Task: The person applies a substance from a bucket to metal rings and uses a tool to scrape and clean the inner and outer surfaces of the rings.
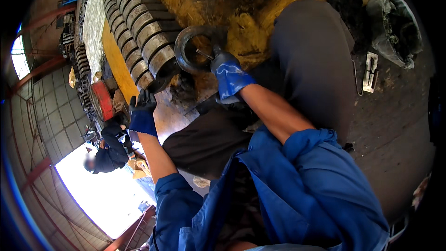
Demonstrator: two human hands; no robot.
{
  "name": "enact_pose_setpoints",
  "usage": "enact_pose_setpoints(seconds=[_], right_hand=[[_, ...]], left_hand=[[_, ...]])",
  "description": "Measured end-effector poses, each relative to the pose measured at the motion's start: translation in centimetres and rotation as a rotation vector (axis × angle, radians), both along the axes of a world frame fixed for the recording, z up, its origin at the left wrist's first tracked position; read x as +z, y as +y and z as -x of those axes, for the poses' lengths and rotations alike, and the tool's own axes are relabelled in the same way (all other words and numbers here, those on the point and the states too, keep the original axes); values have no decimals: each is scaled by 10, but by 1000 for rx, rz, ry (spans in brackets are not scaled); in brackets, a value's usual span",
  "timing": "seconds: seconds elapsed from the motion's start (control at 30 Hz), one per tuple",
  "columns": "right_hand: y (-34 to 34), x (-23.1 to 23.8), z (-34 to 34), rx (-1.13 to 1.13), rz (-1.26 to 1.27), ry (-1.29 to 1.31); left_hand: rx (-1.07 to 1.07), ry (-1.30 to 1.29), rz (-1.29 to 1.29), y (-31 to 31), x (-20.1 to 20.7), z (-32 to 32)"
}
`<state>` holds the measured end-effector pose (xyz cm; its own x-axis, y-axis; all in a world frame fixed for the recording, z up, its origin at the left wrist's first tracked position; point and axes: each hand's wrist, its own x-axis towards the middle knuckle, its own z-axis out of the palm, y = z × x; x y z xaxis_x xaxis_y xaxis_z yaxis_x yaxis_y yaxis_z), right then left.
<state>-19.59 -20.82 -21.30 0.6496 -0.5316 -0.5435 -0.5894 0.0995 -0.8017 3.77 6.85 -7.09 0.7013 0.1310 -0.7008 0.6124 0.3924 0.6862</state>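
My right hand (226,72), in a blue-cuffed glove with dark, greasy fingers, is closed around a thin metal rod (204,55). The rod's tip points into the opening of a thick, dark metal ring (182,46), which stands beside the end of a row of rings. My left hand (143,104), gloved the same way, has its fingers stretched out and slightly apart. It is close to the near end of the left row of stacked metal rings (134,62); whether it touches them I cannot tell. A second row of larger rings (151,37) lies alongside.
A greasy yellow surface (190,0) lies under the rings. Right of my knee are a plastic bag (395,30) with dark contents and a slotted metal plate (370,72) on the floor. A red part (102,100) is at left; beyond it another person (111,148) bends over.
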Motion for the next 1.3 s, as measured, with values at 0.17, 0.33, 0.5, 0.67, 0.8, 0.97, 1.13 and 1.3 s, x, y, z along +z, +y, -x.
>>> enact_pose_setpoints(seconds=[0.17,0.33,0.5,0.67,0.8,0.97,1.13,1.3], right_hand=[[-6,2,-9,53,7,-14],[3,7,-15,1,96,-97],[-15,3,-25,38,23,-112],[-4,2,-34,177,154,-146],[-7,-25,-41,99,31,-185],[11,-35,-52,91,205,-216],[9,-69,-49,-5,99,-259],[15,-28,-41,106,66,-219]], left_hand=[[-68,-62,-22,13,-4,5],[-97,-10,37,23,-8,7],[-75,-50,23,23,-12,4],[-86,-23,-27,24,-12,3],[-134,-40,-22,18,-15,3],[-130,-27,-54,24,-8,9],[-154,-43,-121,3,-14,15],[-112,-41,-154,18,-5,20]])
